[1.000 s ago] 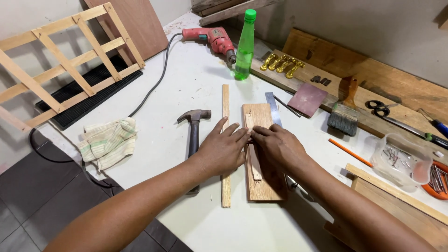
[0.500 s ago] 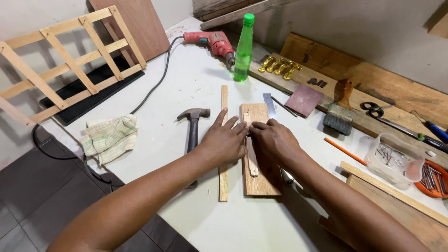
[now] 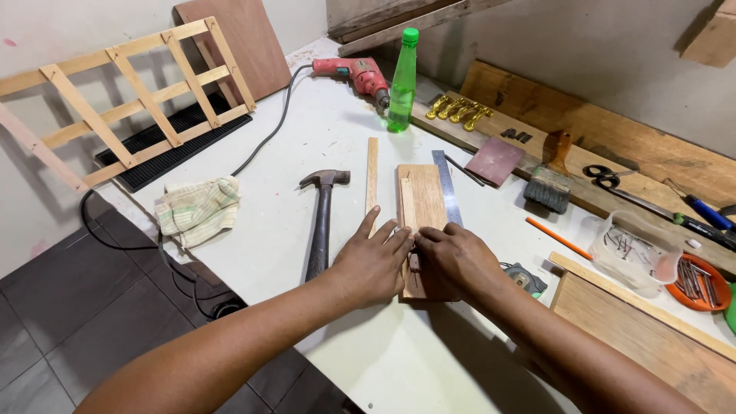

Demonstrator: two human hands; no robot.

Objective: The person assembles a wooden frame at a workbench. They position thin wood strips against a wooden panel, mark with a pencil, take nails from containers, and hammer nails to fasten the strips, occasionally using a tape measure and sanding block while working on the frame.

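Hands (image 3: 414, 261) press thin strip (image 3: 407, 211) onto board (image 3: 426, 201) (fingertips meeting).

White worktable (image 3: 307, 153), pale walls, dark tiled floor (image 3: 69, 337)

Both forearms come in from the bottom edge and converge on the wooden board (image 3: 422, 201). Left hand (image 3: 373, 262) lies palm-down at the board's near left edge, fingers flat and extended, thumb splayed out to the left. Right hand (image 3: 458, 258) is palm-down over the board's near end, fingers curled inward. Fingertips of both hands meet at the board's near left part. Wrists straight, both arms bare.
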